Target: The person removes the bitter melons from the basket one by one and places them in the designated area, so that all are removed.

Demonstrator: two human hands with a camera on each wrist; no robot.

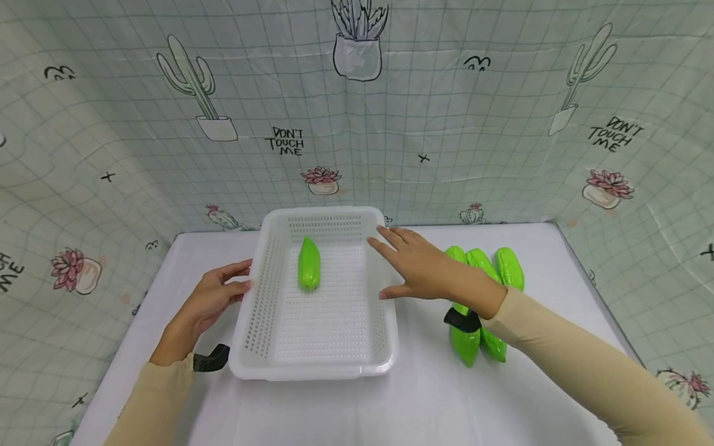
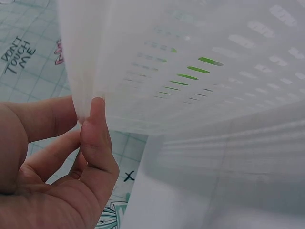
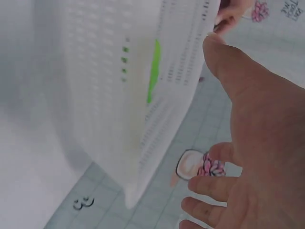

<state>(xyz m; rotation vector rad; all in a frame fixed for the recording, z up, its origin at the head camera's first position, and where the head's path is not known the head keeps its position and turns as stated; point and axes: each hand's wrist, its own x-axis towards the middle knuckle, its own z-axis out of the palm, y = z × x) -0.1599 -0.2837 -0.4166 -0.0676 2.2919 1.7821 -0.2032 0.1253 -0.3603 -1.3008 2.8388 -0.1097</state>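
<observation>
A white perforated plastic basket (image 1: 320, 371) lies between the two hands. Inside it, left of centre, is one glossy green elongated piece (image 1: 309, 265) like a toy vegetable, its narrow tip pointing away. My left hand (image 1: 214, 296) pinches the left rim between thumb and fingers; the left wrist view shows the thumb (image 2: 97, 124) against the basket's outer side. Fingers spread, my right hand (image 1: 418, 266) hovers at the right rim. In the right wrist view that hand (image 3: 262, 114) holds nothing, with its thumb tip (image 3: 213, 40) close to the rim.
Several more green pieces (image 1: 509, 267) lie to the right on the white table (image 1: 435, 396), partly hidden under the right forearm. A cloth (image 1: 379, 124) printed with a grid and cacti stands behind the table and along both sides.
</observation>
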